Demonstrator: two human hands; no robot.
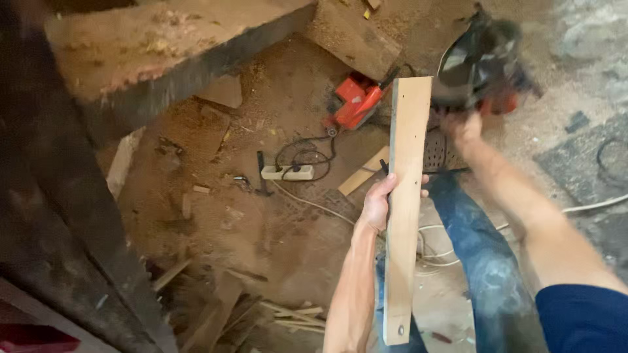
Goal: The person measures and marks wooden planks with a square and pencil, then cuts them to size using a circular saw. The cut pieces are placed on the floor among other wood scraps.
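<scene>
Head view: left hand (378,204) wrapped around the left edge of a long pale plank (404,202), fingers closed on it about mid-length, fingertips just showing past the right edge; plank held upright-ish off the floor, running from near the person's lap up toward the saw; small holes show along its face, one near the bottom end. Right hand (466,125) closed on the grip of a dark circular saw (481,62) with orange-red trim (blurred, so exact finger placement cannot be told); saw sits at the plank's top right corner, touching or just beside it, cannot tell which. Progress, as a judgement: plank looks whole, no kerf visible at the top end, so any cutting seems not yet begun or barely so; blur hides the contact point. Pose: left forearm rises straight from the bottom edge, wrist cocked back, palm to the plank; right arm stretched forward and outward from a dark blue sleeve (582,317), elbow nearly straight, wrist bent toward the saw. Beyond the hands: blue-jeaned leg (477,248) under the plank; red power tool (356,101) lying on the sawdust-covered floor (261,216) left of the plank top; white power strip (288,172) with looped black cable near it; white cord trailing right; offcuts and splinters (288,317) at lower centre; a heavy timber beam (163,46) across the upper left.
</scene>
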